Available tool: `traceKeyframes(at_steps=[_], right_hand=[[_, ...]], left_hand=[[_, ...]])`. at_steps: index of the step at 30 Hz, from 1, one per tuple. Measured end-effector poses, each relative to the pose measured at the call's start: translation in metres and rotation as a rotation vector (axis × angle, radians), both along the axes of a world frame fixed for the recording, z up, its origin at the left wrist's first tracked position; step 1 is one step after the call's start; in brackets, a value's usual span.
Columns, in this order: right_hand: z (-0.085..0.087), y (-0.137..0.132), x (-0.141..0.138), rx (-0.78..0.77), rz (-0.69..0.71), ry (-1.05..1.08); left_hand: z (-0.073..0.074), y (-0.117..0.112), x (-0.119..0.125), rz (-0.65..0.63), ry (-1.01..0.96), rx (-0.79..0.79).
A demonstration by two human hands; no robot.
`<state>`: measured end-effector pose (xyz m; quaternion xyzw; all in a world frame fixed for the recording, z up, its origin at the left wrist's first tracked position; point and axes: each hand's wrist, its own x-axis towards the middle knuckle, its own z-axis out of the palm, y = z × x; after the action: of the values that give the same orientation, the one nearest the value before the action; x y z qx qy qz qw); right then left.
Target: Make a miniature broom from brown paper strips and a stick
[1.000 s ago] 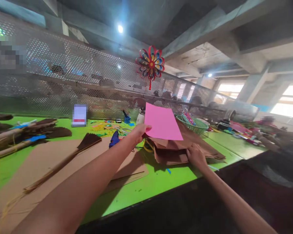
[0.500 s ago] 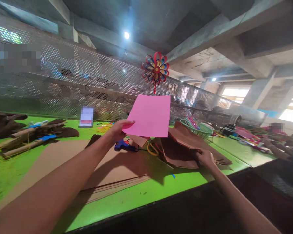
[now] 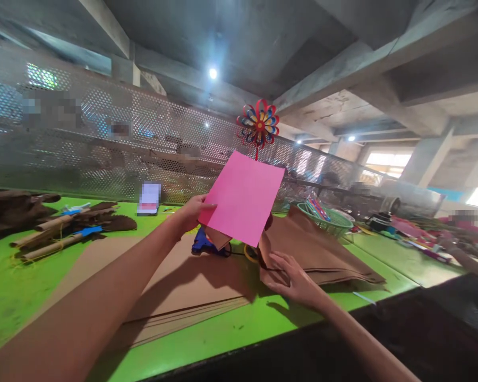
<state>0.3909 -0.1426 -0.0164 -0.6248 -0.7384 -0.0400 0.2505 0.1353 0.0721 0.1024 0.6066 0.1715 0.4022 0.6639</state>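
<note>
My left hand (image 3: 191,211) pinches the left edge of a pink paper sheet (image 3: 242,196) and holds it up, tilted, above the green table (image 3: 239,329). Fingers spread, my right hand (image 3: 293,278) hovers just below the sheet, over the near edge of a pile of brown paper sheets (image 3: 322,254). A blue glue gun (image 3: 205,245) lies on the table behind the pink sheet, partly hidden by it.
Large brown card sheets (image 3: 175,286) lie stacked at centre left. Brown bundles and sticks (image 3: 59,233) sit at far left. A green basket (image 3: 330,220) with coloured strips stands behind the pile. A perforated metal screen (image 3: 103,148) with a paper flower (image 3: 258,124) backs the table.
My left hand has lifted the pink sheet and tilted it. My right hand let go of the brown pile's edge and moved left with its fingers opened.
</note>
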Motion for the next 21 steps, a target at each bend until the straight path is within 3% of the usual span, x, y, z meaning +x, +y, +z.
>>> traceKeyframes(at_steps=[8,12,16,21], right_hand=[[-0.027,0.018,-0.027,0.197,-0.113,0.003],[-0.035,0.040,-0.026,0.329,-0.177,0.160],[-0.023,0.053,-0.002,0.365,-0.292,0.543],[0.005,0.045,0.046,0.498,-0.453,0.770]], left_hand=[[0.009,0.011,-0.002,-0.059,-0.284,-0.103],[0.011,0.009,0.001,-0.020,-0.266,-0.089],[0.015,0.006,-0.003,-0.038,-0.252,-0.060],[0.038,-0.005,-0.010,-0.059,-0.387,0.024]])
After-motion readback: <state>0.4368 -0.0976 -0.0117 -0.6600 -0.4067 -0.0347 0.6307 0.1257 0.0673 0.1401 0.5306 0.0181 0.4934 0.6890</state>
